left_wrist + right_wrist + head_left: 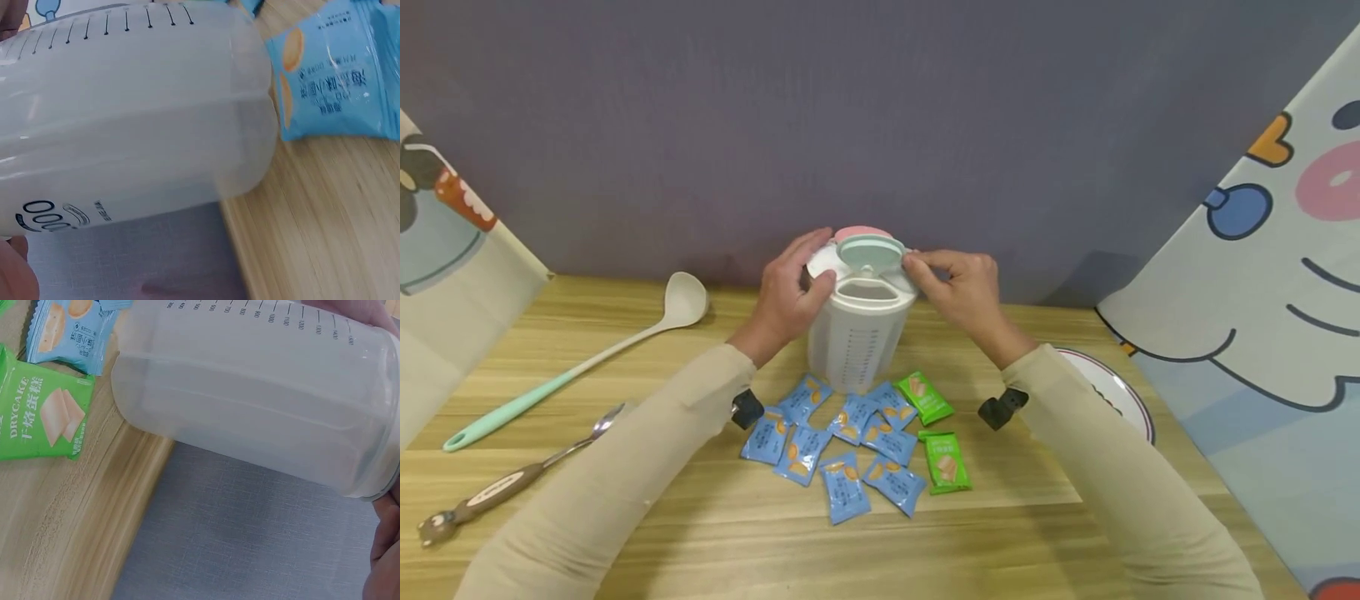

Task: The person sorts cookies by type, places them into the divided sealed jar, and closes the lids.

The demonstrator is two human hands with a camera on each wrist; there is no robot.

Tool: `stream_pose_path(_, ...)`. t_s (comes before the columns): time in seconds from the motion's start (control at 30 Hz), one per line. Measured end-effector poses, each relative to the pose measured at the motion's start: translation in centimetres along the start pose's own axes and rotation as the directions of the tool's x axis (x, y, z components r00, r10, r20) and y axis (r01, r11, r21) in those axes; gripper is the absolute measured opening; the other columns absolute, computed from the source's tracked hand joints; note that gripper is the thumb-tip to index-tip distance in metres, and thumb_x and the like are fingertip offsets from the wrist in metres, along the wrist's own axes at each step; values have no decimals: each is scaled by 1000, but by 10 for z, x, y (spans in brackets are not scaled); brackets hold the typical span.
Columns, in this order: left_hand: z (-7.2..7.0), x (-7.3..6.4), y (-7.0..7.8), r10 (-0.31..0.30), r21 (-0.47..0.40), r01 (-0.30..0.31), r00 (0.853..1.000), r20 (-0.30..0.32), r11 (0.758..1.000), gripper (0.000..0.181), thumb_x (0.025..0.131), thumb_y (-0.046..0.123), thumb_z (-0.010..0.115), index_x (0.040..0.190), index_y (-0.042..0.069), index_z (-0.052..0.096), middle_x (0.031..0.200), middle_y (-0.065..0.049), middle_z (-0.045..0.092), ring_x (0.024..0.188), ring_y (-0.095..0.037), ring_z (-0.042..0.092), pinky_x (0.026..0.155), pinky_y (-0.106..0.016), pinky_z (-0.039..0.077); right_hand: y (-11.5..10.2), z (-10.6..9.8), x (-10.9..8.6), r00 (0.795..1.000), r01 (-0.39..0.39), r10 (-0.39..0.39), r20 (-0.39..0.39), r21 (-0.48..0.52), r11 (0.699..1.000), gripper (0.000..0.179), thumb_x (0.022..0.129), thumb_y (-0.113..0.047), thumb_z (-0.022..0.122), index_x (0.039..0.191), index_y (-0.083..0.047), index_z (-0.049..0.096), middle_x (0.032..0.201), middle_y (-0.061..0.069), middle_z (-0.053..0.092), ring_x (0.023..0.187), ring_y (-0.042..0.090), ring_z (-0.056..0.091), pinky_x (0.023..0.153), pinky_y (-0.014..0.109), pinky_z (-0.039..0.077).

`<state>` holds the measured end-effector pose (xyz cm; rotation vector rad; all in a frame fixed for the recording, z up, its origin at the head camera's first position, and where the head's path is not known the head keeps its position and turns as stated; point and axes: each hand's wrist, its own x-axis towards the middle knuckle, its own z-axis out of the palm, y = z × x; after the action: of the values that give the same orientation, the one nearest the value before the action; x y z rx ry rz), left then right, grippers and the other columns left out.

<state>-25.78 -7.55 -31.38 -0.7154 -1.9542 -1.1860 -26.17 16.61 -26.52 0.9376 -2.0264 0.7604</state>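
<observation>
Head: left hand grips white lid of graduated canister, upright behind blue snack packets; right hand pinches green cap. Left wrist: canister base just beside a blue packet (fingers mostly cropped). Right wrist: green DRYCAKE packet near base.

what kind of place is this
Probably a small staged booth rather than a real kitchen: a plain grey backdrop stands behind the wood-grain tabletop, with cartoon-printed side panels on both sides.
</observation>
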Motion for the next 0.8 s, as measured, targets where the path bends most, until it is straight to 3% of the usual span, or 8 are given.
stream_pose_path(0.2, 3, 1, 4, -85, -62, 82, 995, -55, 995, 44, 85, 18, 57, 124, -2, 60, 126, -12, 59, 117, -20, 54, 95, -29, 45, 0, 1, -1, 1000, 11, -11, -5, 10, 1000, 10, 82, -16, 73, 86, -8, 78, 89, 8, 72, 74, 21, 69, 55, 35, 52)
stream_pose_path(0.5, 3, 2, 6, -146, -201, 136, 989, -34, 970, 40, 83, 7, 67, 121, -4, 61, 125, -15, 59, 111, -25, 58, 82, -18, 50, 2, -2, -6, 998, 58, -58, 4, 27, 998, 11, 83, -12, 71, 89, -6, 77, 93, 9, 71, 81, 21, 69, 55, 35, 54)
stream_pose_path(0.73, 0, 4, 5, -148, -176, 144, 989, -10, 974, 41, 83, 9, 69, 121, -3, 62, 124, -13, 60, 109, -22, 59, 80, -15, 50, 7, -10, -12, 994, 93, -100, 50, 115, 989, 19, 81, 0, 73, 99, 1, 73, 107, 13, 68, 94, 23, 67, 74, 28, 56)
stream_pose_path(0.8, -2, 4, 5, -145, -159, 144, 989, 3, 977, 41, 83, 10, 69, 122, -1, 62, 125, -11, 60, 109, -20, 58, 81, -16, 50, 12, -14, -19, 995, 84, -89, 34, 109, 990, 25, 78, 3, 74, 102, 3, 72, 110, 14, 67, 92, 24, 67, 71, 30, 56)
